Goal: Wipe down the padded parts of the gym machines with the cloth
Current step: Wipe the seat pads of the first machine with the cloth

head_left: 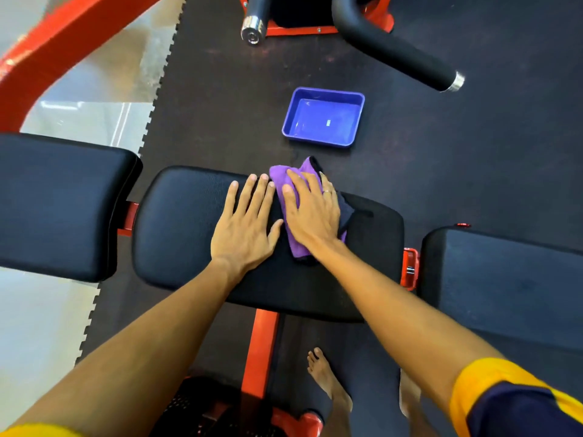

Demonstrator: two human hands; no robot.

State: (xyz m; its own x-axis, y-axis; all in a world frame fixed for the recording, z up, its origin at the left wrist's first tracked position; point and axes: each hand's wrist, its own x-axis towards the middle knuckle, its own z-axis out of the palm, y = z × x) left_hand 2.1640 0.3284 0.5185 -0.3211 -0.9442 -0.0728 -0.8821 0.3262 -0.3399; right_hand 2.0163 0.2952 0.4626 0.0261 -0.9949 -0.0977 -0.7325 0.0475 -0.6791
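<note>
Feet: a bare foot (325,380) is planted on the dark floor mat (220,105), right below the pad.
Sleeve: yellow and navy sleeve (511,402) on the right arm, at the bottom corner.
Frame: a red beam (263,345) runs under the middle pad toward the viewer.
Middle pad: black, glossy, rounded corners (176,231), and both hands are down on it.
Left hand: the left hand (246,228) lies flat on the bare pad, its grip apart, fingers straight and close together, thumb out toward the cloth and holding nothing.
Right hand: the right hand (310,212) presses flat on the cloth, grip apart, fingers spread and straight, a ring (328,192) on one finger.
Cloth: purple with a dark side (279,175), bunched under the right palm on the pad's far half, one corner poking past the far edge.
Side pads: one black pad to the left (60,206), another to the right (504,285), each just beside the middle one.
Tray: a blue tray (317,141) sits on the mat just beyond the cloth.
Far end: a black handle (394,48) with a chrome cap, and a chrome bar end (252,33) by more red frame.
</note>
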